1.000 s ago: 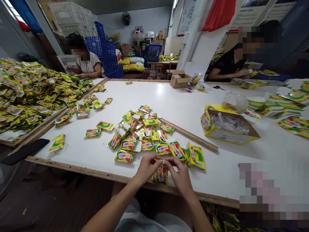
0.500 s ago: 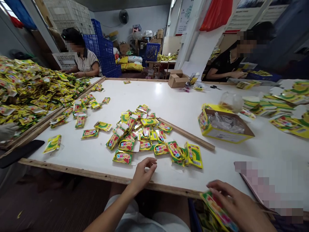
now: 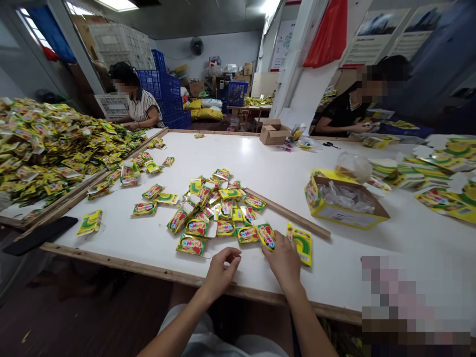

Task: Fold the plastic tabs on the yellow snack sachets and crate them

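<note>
A loose heap of small yellow-green printed boxes (image 3: 197, 227) lies on the white table (image 3: 148, 255) in front of me; some have open end flaps. My right hand (image 3: 284, 260) reaches to the heap's right end, its thumb and fingers around a small box (image 3: 265, 234) that still rests on the table. Just right of that hand lies a larger-faced yellow box (image 3: 303, 245). Near the table's front edge my left hand (image 3: 222, 271) hovers with loosely curled fingers, thumb apart, and nothing visible in it.
A wooden strip (image 3: 290, 213) lies right of the heap. Beyond it stands a yellow carton (image 3: 342, 218) holding clear plastic bags. A large pile of packets (image 3: 55, 148) fills the left side. Two people work across the table. A wooden edge (image 3: 148, 270) runs along the front.
My right hand has moved from below the table's front edge, where it held a small box above a bin, up to the heap. That box is gone from it. The left hand has barely moved.
</note>
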